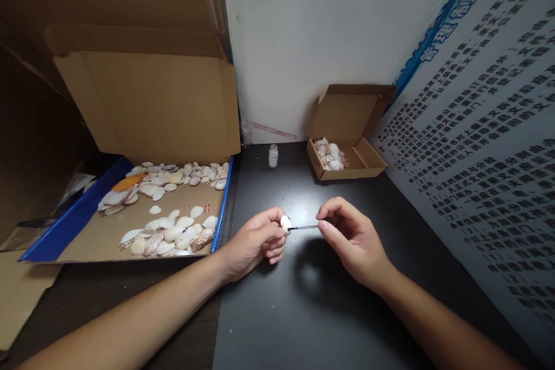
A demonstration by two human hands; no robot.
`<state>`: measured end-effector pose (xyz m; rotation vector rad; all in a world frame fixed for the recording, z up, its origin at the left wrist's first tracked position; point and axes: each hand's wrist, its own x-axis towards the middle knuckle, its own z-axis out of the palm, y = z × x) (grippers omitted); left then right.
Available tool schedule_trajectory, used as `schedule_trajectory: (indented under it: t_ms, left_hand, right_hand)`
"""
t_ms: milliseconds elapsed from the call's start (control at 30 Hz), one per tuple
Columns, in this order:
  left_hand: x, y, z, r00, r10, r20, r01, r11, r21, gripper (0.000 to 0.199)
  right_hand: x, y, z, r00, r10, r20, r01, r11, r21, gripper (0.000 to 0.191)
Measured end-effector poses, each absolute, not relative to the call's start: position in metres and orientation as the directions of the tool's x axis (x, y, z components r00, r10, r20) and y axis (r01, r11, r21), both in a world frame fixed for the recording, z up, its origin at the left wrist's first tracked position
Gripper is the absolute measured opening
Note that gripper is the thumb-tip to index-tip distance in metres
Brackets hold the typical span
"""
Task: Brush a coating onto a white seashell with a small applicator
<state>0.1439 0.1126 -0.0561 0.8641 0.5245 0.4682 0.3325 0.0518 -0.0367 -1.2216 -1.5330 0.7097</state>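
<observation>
Between the thumb and fingers of my left hand [259, 238] is a small white seashell [285, 223], held up above the dark table. My right hand [353, 240] pinches a thin brush [306, 226] that lies nearly level. Its dark tip reaches the shell's lower edge and seems to touch it. The far end of the brush is hidden behind my right fingers. A small clear glass bottle [273, 156], without a cap, stands upright on the table beyond my hands.
At left, a large open cardboard box [104, 237] with blue sides holds many shells [173, 232] and an orange piece [129, 182]. A small open box [353, 174] with shells stands back right. A printed board [477, 127] leans along the right.
</observation>
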Motion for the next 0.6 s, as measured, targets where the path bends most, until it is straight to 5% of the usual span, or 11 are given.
schedule_trajectory:
  t_ms: [600]
  left_hand:
    - [0.1444, 0.1117, -0.0553, 0.773, 0.589, -0.235, -0.191, 0.569, 0.8, 0.014]
  right_hand:
    - [0.3323, 0.0526, -0.0362, 0.001, 0.943, 0.334, 0.314, 0.317, -0.895, 0.006]
